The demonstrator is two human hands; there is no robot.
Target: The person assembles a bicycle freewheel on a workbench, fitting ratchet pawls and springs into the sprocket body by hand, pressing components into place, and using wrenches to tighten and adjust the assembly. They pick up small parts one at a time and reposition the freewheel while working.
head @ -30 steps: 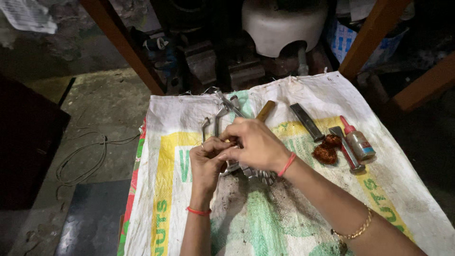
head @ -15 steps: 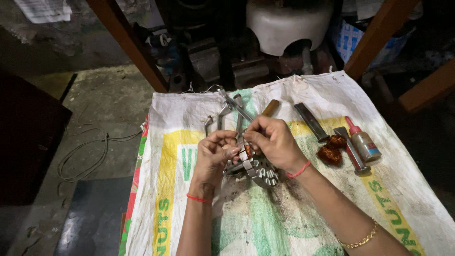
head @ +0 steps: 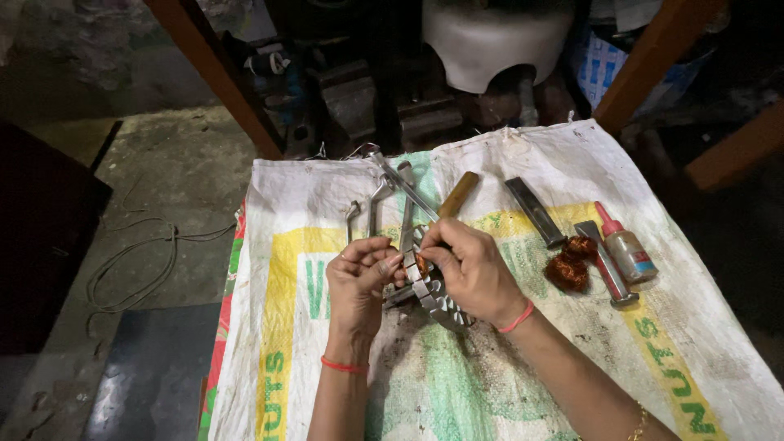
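Observation:
Both my hands meet over a white woven sack (head: 572, 359) spread on the floor. My right hand (head: 469, 273) grips a round toothed metal ring (head: 431, 296), tilted on edge, with copper-coloured wire showing at its top. My left hand (head: 359, 282) pinches at the ring's upper left edge with its fingertips. A wooden-handled tool (head: 456, 196) lies just beyond my right hand, partly hidden by it.
Several spanners (head: 384, 192) lie at the sack's far edge. To the right are a flat metal file (head: 535, 212), a clump of copper wire (head: 567, 265), a chisel-like tool (head: 604, 265) and a small glue bottle (head: 625, 249). Wooden posts and dark machine parts stand behind. Loose cord lies left.
My hands have lifted and turned the ring more on edge, with the left fingers shifting onto its upper rim. The view has drifted slightly.

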